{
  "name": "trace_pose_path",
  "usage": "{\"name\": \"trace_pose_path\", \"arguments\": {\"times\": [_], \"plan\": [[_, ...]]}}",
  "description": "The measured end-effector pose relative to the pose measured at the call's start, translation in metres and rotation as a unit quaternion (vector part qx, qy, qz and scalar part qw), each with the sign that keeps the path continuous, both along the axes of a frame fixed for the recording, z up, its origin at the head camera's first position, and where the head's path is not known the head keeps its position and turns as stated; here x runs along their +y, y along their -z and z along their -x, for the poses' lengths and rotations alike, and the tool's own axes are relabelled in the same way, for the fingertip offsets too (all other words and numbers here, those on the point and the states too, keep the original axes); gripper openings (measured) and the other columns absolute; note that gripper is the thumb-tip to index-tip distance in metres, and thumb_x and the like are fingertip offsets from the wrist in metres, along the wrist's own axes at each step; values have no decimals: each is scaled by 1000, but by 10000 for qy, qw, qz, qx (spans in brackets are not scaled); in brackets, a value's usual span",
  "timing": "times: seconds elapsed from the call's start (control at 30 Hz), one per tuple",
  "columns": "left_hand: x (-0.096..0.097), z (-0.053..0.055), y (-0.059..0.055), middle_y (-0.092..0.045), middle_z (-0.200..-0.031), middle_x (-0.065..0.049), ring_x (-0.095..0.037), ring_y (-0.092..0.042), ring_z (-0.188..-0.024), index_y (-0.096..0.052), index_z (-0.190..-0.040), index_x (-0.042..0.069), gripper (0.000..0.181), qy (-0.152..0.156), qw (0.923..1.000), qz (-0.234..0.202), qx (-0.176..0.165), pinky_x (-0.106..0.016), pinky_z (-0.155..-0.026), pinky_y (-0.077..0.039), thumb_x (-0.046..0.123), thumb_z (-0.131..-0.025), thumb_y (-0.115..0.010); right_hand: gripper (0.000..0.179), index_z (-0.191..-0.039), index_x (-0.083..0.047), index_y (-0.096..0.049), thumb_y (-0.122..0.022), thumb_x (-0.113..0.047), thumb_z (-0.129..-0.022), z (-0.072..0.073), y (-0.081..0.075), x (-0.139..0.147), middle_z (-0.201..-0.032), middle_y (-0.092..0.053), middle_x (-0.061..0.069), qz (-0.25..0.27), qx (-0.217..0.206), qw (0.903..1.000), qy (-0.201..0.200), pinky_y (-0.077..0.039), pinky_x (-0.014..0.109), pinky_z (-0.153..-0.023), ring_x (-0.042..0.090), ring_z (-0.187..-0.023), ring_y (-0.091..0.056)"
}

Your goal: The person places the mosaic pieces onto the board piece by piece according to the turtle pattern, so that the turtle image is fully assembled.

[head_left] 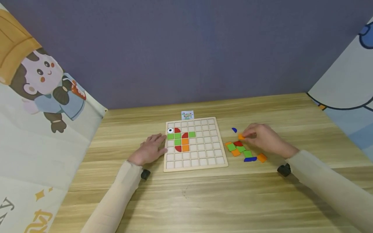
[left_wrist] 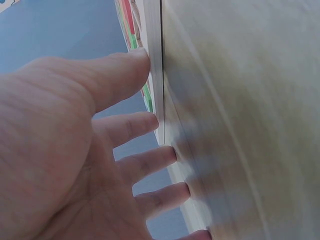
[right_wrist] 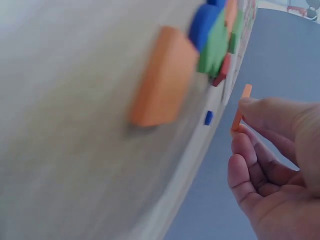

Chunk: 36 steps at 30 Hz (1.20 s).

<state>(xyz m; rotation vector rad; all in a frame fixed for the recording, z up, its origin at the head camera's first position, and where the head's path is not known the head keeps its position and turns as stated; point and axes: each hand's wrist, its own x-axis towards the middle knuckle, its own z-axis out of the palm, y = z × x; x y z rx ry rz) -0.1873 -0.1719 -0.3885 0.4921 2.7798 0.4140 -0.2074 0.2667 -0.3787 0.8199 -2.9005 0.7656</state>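
My right hand (head_left: 263, 138) pinches an orange tile (right_wrist: 241, 108) between thumb and fingers, above the loose pieces right of the board. My left hand (head_left: 149, 149) lies spread at the left edge of the wooden grid board (head_left: 205, 164); in the left wrist view its thumb and index fingertips are right at the board's side, the other fingertips at the table. On the board's left part sit several green squares (head_left: 177, 142), red quarter-round pieces (head_left: 178, 148), two orange squares (head_left: 185, 148) and a white round eye piece (head_left: 170, 130).
Right of the board lie loose tiles: green squares (head_left: 247, 154), an orange one (head_left: 262, 158), a red one (head_left: 238, 143) and blue half-round pieces (head_left: 234, 130). A small picture card (head_left: 187, 115) is behind the board's back edge. A dark partition (head_left: 204, 55) stands behind the wooden table (head_left: 186, 200).
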Motion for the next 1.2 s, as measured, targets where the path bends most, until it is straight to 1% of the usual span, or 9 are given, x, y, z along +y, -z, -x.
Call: {"name": "trace_pose_path", "arguments": {"times": [0.07,0.17,0.33,0.5,0.57,0.73,0.87,1.07,1.2], "plan": [[0,-1,0,-18,-154,-16,-42,-15,-138,-24,-150,9,64,11,10000,-12,9,-65,-103,-19,38,-99,-48,16,-93,-9,-76,-77,-3,-78,2,-4,-5,-92,-66,-2,-28,123,9999,-93,-54,30,-66,13,-77,-61],[0,-1,0,-18,-154,-17,-43,-15,-138,-24,-150,8,64,29,10000,0,38,-66,-103,-19,38,-99,-48,16,-93,-10,-76,-76,-5,-78,5,-11,-14,-93,-65,-4,-109,162,9997,-166,-52,28,-63,10,-76,-60],[0,-1,-1,-18,-154,-17,-42,-15,-138,-24,-150,9,64,8,10000,27,28,-65,-103,-19,38,-99,-48,16,-94,-10,-76,-76,-6,-79,11,-18,-32,-97,-66,-2,-40,118,9991,-409,-52,32,-69,18,-85,-62],[1,-1,-1,-18,-154,-17,-42,-15,-138,-24,-150,9,64,1,10000,37,7,-65,-103,-19,37,-98,-49,16,-96,-11,-76,-76,-11,-81,17,-20,-47,-99,-65,-4,54,-86,9987,-500,-51,32,-68,17,-86,-61],[1,-1,-1,-17,-154,-17,-42,-15,-138,-24,-150,9,64,-3,10000,31,-2,-65,-103,-19,38,-98,-49,16,-97,-11,-76,-76,-12,-81,18,-20,-51,-99,-65,-4,19,-89,9986,-521,-50,32,-68,16,-85,-61],[2,-1,-2,-17,-154,-17,-42,-16,-138,-25,-150,9,64,-21,10000,14,2,-65,-103,-19,38,-98,-49,16,-96,-10,-76,-77,-12,-80,19,-19,-57,-98,-65,-3,24,-2,9977,-677,-51,32,-68,18,-85,-62],[1,-2,-2,-17,-154,-17,-42,-16,-138,-25,-150,9,64,-15,10000,30,9,-66,-102,-19,38,-98,-49,15,-95,-10,-76,-77,-11,-80,19,-18,-62,-99,-65,-3,101,-110,9975,-689,-52,30,-68,17,-85,-62],[1,-1,-2,-18,-154,-17,-42,-16,-138,-25,-150,9,64,-6,10000,-13,9,-66,-103,-19,38,-98,-48,15,-94,-11,-77,-77,-11,-79,19,-19,-73,-97,-65,-5,81,-202,9976,-664,-52,33,-73,16,-87,-61],[1,0,-1,-18,-154,-17,-42,-16,-138,-25,-150,9,64,-2,10000,7,28,-66,-103,-19,38,-98,-48,15,-94,-11,-76,-77,-10,-79,18,-21,-82,-97,-64,-4,14,-191,9964,-825,-52,35,-76,17,-89,-61]]}}
